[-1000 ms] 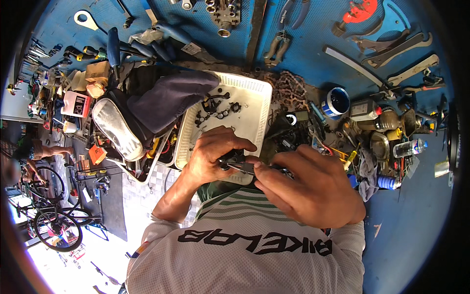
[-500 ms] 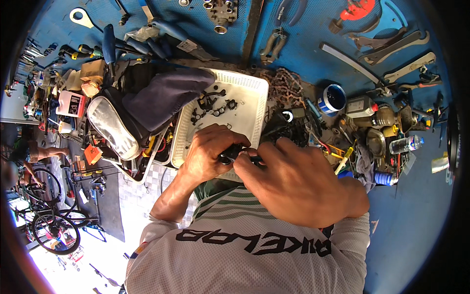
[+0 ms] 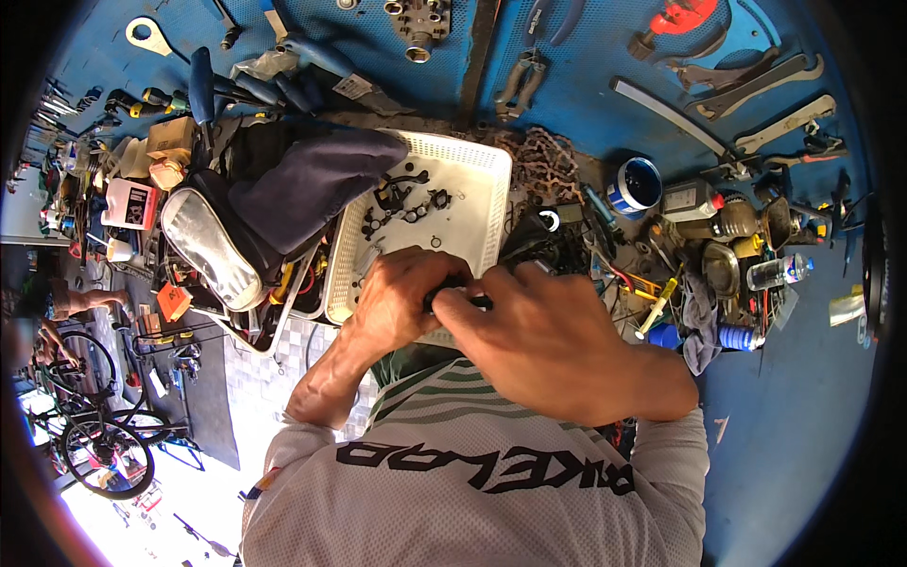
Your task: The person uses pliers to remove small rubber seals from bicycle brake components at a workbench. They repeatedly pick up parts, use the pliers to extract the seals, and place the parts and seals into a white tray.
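Over the near edge of a white plastic basket [image 3: 491,180], both of my hands meet around a small black part [image 3: 457,295]. My left hand [image 3: 402,293] is curled around it from the left. Thumb and fingers of my right hand [image 3: 548,331] pinch it from the right. Most of the part is hidden by my fingers, so its kind cannot be made out. Inside the basket lie several small black mechanical parts [image 3: 402,197] and a small ring [image 3: 436,242].
Left of the basket lie a dark cloth [image 3: 312,184] and a clear-topped pouch [image 3: 208,250]. To its right are rusty chains [image 3: 539,165], a blue-and-white tub [image 3: 638,186] and a plastic bottle [image 3: 779,271]. Tools such as pliers [image 3: 521,85] hang on the blue pegboard. Bicycles [image 3: 104,454] stand at far left.
Both hands stay together on the black part, with the fingers slightly shifted and less of it showing. The whole view has moved a little.
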The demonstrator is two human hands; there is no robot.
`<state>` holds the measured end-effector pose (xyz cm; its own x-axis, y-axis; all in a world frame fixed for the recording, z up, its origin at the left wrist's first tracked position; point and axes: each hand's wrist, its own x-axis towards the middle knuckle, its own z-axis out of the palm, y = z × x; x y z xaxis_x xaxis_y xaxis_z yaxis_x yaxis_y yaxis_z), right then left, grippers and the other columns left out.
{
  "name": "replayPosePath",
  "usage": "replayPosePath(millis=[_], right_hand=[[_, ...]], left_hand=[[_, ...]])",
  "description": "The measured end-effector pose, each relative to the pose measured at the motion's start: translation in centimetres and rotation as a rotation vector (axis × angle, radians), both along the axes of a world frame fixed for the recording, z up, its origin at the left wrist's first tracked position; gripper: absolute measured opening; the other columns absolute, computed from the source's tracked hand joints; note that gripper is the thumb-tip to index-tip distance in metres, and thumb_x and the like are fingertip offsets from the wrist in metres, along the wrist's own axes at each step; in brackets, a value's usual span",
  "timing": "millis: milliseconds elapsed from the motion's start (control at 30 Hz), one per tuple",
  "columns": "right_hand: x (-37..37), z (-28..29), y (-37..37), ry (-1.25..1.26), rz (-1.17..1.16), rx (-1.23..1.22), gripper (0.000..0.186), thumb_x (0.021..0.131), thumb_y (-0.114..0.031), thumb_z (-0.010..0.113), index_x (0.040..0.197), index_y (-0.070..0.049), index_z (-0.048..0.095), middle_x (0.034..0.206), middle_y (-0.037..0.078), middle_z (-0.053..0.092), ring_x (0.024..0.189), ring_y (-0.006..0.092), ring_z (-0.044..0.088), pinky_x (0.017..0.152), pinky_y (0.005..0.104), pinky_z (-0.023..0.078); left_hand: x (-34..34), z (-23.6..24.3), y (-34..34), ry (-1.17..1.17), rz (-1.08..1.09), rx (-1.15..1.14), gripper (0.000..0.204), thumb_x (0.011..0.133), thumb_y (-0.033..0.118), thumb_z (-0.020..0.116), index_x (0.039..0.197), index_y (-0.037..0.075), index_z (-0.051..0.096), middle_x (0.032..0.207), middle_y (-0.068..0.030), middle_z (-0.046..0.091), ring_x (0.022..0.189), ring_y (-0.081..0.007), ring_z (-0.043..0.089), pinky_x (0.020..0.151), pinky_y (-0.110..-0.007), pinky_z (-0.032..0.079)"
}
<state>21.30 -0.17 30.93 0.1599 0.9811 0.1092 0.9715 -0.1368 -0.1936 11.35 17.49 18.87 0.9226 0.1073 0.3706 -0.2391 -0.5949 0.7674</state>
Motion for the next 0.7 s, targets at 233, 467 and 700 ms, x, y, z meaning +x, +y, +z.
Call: replayPosePath(millis=[233,467,700], right_hand=[[0.0,0.1,0.6,-0.017,-0.086,-0.079,0.020,0.084,-0.023,0.074,0.098,-0.011,0.068,0.076,0.007,0.065,0.069,0.0201,0.068,0.047,0.0367,0.051],[1.7,5.8,-3.9,0.077,-0.178,0.144,0.026,0.079,-0.010,0.091,0.101,-0.008,0.077,0.077,0.006,0.069,0.062,0.0245,0.066,0.053,0.0384,0.050],[1.3,3.9,-4.4,0.074,-0.160,0.255,0.024,0.078,-0.019,0.084,0.099,-0.017,0.073,0.078,0.000,0.057,0.062,0.0174,0.060,0.049,0.0337,0.045]], left_hand=[[1.0,-1.0,0.2,-0.001,0.033,0.025,0.023,0.079,0.009,0.089,0.098,0.004,0.077,0.088,-0.0111,0.079,0.080,-0.0351,0.075,0.074,-0.044,0.059],[1.1,-1.4,2.1,-0.200,-0.124,-0.294,0.027,0.073,0.014,0.100,0.090,0.008,0.080,0.079,-0.0013,0.076,0.070,-0.0167,0.066,0.072,-0.034,0.050],[1.6,-1.1,0.7,-0.290,-0.223,-0.444,0.028,0.072,0.015,0.101,0.088,0.007,0.079,0.078,-0.0023,0.076,0.066,-0.0171,0.065,0.071,-0.036,0.048]])
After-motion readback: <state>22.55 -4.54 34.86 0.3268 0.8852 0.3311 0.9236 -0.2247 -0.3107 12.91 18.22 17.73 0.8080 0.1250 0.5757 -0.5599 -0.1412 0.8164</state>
